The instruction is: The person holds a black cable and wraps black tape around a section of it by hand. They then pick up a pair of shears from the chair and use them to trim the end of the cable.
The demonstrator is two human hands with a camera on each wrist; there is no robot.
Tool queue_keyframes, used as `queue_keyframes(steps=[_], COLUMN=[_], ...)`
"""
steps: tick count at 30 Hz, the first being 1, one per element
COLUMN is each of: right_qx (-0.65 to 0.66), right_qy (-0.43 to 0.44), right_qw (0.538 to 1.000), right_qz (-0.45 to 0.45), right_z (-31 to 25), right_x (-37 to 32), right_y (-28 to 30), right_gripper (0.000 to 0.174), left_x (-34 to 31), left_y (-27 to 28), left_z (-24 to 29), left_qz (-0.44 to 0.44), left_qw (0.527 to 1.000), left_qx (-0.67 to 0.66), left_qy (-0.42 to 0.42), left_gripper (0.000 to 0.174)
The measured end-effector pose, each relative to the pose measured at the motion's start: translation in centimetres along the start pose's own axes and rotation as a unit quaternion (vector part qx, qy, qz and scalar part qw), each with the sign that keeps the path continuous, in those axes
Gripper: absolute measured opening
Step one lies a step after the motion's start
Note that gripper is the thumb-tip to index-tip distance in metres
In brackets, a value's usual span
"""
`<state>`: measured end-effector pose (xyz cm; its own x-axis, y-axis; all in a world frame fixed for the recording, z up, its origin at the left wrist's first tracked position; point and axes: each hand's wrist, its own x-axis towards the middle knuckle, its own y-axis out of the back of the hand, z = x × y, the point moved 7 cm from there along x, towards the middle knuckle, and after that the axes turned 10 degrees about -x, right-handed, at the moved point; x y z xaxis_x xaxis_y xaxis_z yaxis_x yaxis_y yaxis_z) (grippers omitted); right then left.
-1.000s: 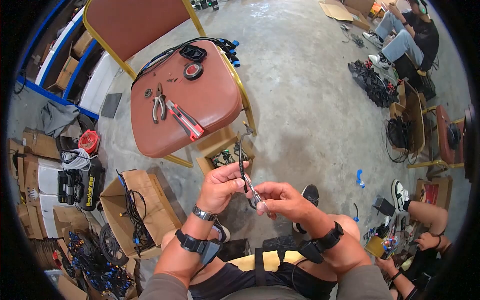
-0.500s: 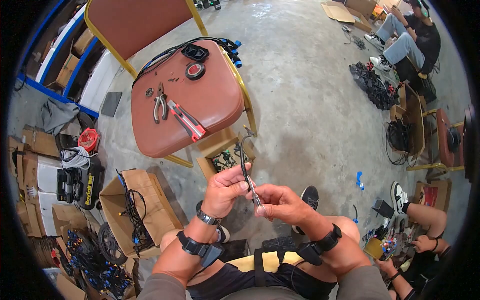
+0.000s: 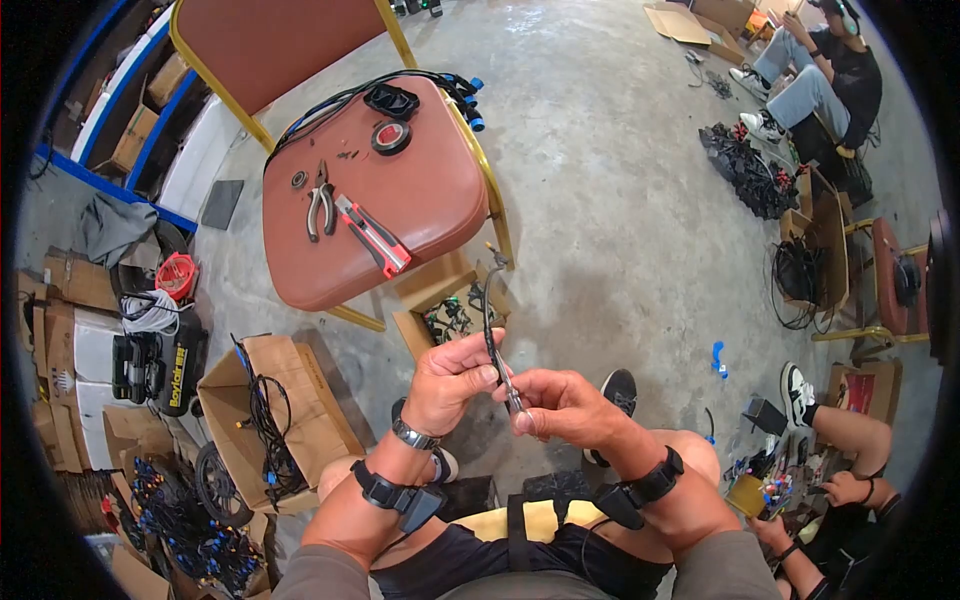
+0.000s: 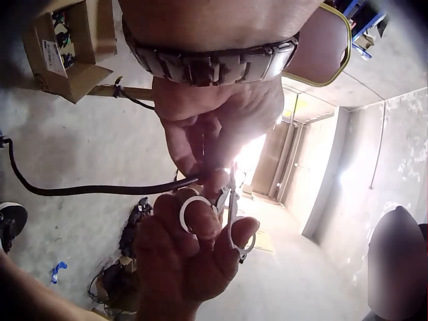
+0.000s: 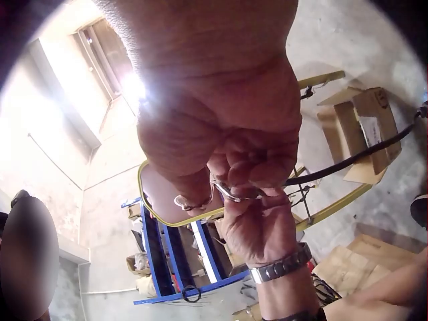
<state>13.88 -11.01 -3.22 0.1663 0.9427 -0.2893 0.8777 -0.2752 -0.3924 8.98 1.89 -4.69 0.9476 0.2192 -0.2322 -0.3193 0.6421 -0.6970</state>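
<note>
In front of my lap, my left hand (image 3: 445, 388) pinches a black cable (image 3: 487, 312), whose far end stands up toward the chair. My right hand (image 3: 568, 408) holds small metal scissors (image 3: 511, 390). In the left wrist view a ring of the scissors (image 4: 195, 212) goes round one finger, and the other ring is by the thumb. The right wrist view has the thumb ring (image 5: 192, 202) near the left fingers. The two hands' fingertips come together at the cable; the blades are mostly hidden there.
A chair seat (image 3: 375, 255) ahead carries pliers (image 3: 320, 205), a red utility knife (image 3: 374, 240), a tape roll (image 3: 390, 137) and cables. Below it sits a small carton (image 3: 415, 335) of parts. A cardboard box (image 3: 325, 400) of cables stands at left. Other people sit at right.
The right hand has turned slightly, its thumb closing in over the scissors' handles. The left hand keeps its grip on the cable, nearly in the same place.
</note>
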Motion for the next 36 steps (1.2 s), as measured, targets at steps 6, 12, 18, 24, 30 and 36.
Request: queue_keyframes(steps=[6, 12, 18, 24, 30, 36], right_qx=[-0.002, -0.011, -0.028, 0.012, 0.033, -0.056], right_qy=[-0.002, -0.002, 0.003, -0.041, -0.053, -0.05], right_qw=[1.0, 1.0, 1.0, 0.998, 0.996, 0.997], right_qz=[-0.005, -0.004, -0.004, -0.049, -0.061, -0.024], right_z=[0.1, 0.2, -0.1, -0.7, -1.4, -0.9], right_x=[-0.1, -0.2, -0.4, -1.0, -0.9, -0.3], right_y=[-0.1, -0.1, -0.1, 0.2, 0.4, 1.2], right_gripper=[0.037, 0.036, 0.033, 0.033, 0.035, 0.031], left_x=[-0.3, -0.5, -0.5, -0.4, -0.2, 0.2], left_y=[-0.2, -0.2, -0.5, -0.2, 0.0, 0.4], left_z=[0.0, 0.1, 0.5, 1.4, 1.5, 2.1], left_qz=[0.001, 0.006, 0.001, -0.033, -0.042, 0.003], left_qw=[1.0, 0.999, 0.999, 0.998, 0.997, 0.988], left_qx=[0.015, 0.048, 0.035, 0.053, 0.062, 0.155], left_qy=[0.001, -0.005, -0.003, 0.021, 0.033, -0.004], left_gripper=[0.044, 0.043, 0.043, 0.043, 0.042, 0.038])
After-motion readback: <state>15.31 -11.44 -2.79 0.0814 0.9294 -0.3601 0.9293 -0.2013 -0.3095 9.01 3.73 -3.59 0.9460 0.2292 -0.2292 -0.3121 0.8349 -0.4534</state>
